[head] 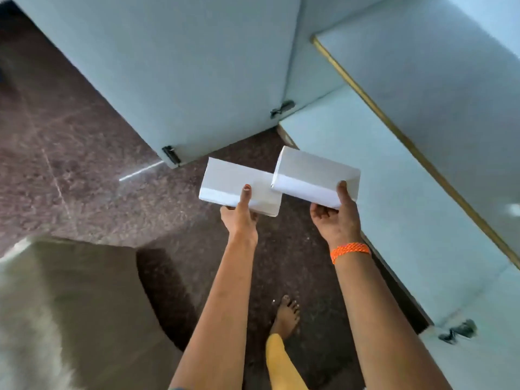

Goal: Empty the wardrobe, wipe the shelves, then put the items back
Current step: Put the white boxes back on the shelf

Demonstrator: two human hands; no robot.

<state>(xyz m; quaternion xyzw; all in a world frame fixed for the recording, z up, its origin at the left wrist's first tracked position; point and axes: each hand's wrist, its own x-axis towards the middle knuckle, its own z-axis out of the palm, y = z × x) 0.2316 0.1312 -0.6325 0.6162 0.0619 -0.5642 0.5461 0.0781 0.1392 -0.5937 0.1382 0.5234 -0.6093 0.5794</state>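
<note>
Carrying 2 white boxes, left hand (239, 218) gripping the left box (236, 187), right hand (336, 218) gripping the right box (315, 178), both at the wardrobe shelf (380, 192) edge. I judge restocking; next slide them in, minding the open door (168, 74); shelf looks roomy.

My one head-worn camera looks steeply down past my outstretched arms, close over my left hand (239, 218) and right hand (336, 218), the floor (70, 136) far below.
</note>
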